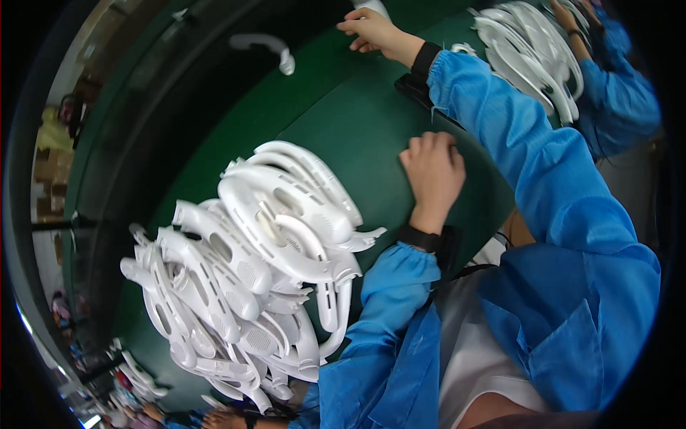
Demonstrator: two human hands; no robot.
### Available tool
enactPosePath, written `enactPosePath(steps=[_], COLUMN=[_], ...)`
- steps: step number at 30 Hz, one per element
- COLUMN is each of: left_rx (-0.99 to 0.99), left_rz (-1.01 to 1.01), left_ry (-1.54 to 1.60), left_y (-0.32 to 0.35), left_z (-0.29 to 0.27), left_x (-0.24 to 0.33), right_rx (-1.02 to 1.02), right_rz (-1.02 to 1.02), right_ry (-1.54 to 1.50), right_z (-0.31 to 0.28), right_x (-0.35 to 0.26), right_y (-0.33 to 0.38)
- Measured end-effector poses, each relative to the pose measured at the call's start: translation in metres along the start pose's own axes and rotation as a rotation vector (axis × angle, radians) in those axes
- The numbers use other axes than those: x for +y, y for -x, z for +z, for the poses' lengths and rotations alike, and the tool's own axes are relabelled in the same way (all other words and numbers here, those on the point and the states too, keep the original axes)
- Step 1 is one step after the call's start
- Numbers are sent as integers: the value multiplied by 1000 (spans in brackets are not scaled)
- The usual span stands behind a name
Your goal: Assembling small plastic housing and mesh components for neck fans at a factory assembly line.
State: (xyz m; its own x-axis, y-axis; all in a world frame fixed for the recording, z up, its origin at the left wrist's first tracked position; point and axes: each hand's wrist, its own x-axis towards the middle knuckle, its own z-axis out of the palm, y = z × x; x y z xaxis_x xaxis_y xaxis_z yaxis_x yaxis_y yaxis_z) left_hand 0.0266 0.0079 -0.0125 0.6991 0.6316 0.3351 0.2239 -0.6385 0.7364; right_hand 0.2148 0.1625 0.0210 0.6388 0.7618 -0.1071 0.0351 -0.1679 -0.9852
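Note:
My left hand rests knuckles up on the green tabletop with its fingers curled under. Whatever they may close on is hidden. Farther off, my right hand reaches over the table, fingers apart, with nothing visible between them. Just behind it, at the top edge, a white piece is partly cut off. To the left of that hand, a curved white plastic part appears smeared by motion. A large heap of curved white plastic shells, slotted and with perforated patches, lies to the left of my left hand.
A dark curved barrier runs along the table's far side. At the upper right, a co-worker's blue sleeve is beside another pile of white shells. More hands and white parts show at the lower left.

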Motion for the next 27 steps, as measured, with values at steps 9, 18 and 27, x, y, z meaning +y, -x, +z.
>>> enactPosePath(steps=[9, 18, 27], left_rx=[-78, 321, 106], left_rz=[145, -263, -379], left_ry=[157, 821, 870], left_y=[-2, -15, -6], left_z=[-11, 6, -17], left_x=[-10, -24, -3], right_rx=[-5, -66, -612], right_rz=[-394, -556, -449], right_ry=[686, 827, 858], right_z=[100, -31, -100], right_x=[6, -46, -12], right_y=[-55, 130, 304])
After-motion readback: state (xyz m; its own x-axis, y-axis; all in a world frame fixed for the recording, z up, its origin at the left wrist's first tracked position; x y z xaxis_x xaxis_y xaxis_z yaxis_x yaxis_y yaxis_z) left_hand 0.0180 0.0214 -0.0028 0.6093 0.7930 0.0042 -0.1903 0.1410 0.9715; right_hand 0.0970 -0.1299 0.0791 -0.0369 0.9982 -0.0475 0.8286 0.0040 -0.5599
